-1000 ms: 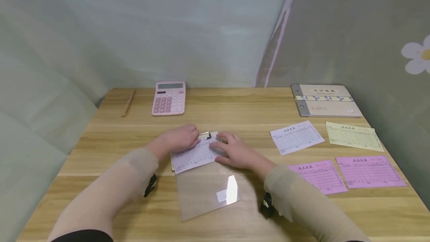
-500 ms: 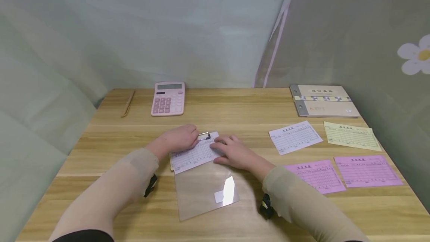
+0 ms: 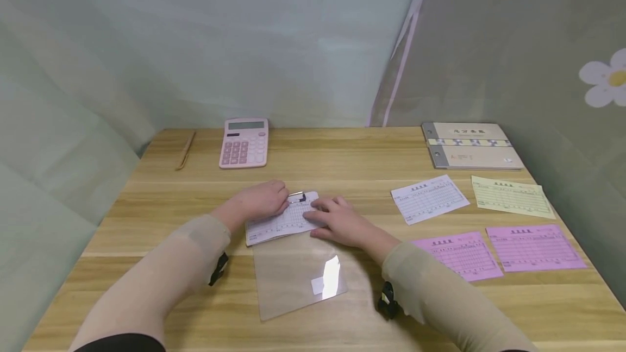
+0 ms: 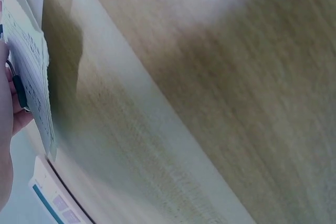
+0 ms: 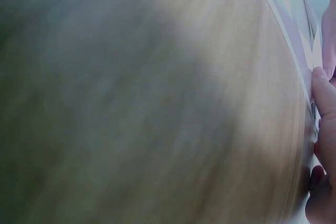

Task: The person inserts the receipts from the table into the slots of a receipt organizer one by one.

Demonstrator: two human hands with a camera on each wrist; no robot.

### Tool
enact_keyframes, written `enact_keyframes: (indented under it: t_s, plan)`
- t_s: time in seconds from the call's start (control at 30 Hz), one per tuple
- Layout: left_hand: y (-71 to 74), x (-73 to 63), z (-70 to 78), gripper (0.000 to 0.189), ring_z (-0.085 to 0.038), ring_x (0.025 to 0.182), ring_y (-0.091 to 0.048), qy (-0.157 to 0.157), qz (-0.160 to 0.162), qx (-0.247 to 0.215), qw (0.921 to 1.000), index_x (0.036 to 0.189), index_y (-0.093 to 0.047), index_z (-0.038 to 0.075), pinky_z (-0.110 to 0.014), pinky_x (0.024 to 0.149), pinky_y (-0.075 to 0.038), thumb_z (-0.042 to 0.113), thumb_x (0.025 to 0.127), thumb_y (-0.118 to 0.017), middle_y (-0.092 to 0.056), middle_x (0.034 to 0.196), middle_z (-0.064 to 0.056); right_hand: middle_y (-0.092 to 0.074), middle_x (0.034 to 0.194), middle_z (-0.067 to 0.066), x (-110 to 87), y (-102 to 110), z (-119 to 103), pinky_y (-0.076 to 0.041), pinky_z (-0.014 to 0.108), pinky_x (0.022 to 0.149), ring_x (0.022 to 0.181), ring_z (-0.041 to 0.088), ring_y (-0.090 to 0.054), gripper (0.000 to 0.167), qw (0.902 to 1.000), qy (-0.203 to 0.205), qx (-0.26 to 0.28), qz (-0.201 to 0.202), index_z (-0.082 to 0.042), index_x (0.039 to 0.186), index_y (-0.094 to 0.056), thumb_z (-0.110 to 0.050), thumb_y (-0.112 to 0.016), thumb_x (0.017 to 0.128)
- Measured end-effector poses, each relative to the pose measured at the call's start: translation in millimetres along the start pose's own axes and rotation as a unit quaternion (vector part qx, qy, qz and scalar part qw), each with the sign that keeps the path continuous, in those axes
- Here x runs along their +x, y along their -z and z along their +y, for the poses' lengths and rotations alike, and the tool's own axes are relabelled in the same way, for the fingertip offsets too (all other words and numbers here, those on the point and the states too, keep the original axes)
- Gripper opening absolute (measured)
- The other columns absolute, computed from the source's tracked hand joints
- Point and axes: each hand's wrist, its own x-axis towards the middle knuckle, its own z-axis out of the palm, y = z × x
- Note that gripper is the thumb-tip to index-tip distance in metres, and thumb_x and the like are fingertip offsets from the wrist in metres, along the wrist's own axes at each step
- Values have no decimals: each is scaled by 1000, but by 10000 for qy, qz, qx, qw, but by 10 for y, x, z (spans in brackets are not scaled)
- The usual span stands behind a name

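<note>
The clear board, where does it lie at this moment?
In the head view, the clear board lies in the lower middle, on the wooden table, its far part covered by the white slip between the left hand and right hand.

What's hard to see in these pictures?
Head view: part of the clip, hidden by the left hand.
Head view: part of the left pink slip, behind the right sleeve.
Left wrist view: much of the calculator, past the bottom edge.
Right wrist view: the tabletop, blurred.
</note>
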Motion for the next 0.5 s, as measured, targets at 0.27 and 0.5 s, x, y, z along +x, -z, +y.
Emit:
enact_keyframes:
  t_s: [0.27,0.5]
  plan:
    - [-9,12,-8,28,-25,92,-55,21,-12,-61,10000,105,-56,3,-40,90,-45,27,98,-43,-52,95,-9,-43,140,6,-1,12,12,-33,43,98,117,29,-41,47,9999,-7,143,-21,-24,133,-53,-45,-55,92]
    - [-11,21,-15,27,-24,93,-55,106,-65,-109,9999,104,-56,5,-40,90,-45,27,98,-43,-52,96,-8,-41,142,6,4,23,7,-33,42,98,118,29,-41,48,9998,-40,156,-85,-24,134,-52,-45,-55,92]
